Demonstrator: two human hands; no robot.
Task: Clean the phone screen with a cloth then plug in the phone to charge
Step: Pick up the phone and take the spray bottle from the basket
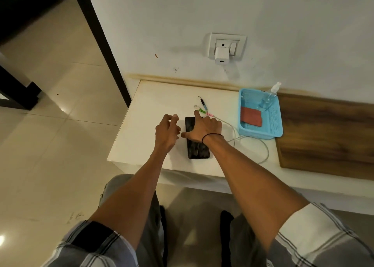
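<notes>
Rolled plaid sleeves [315, 244], black wristband [210, 136], grey trousers [149, 216].

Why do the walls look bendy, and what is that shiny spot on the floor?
In the head view, the wide-angle lens bows straight lines, like the dark frame by the wall. The bright spot is lamp glare on glossy floor tiles. The phone screen shows smudgy reflections, and the light is dim and yellowish.

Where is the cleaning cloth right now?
The red cloth lies folded in the blue basket, beside the spray bottle, right of the phone.
</notes>
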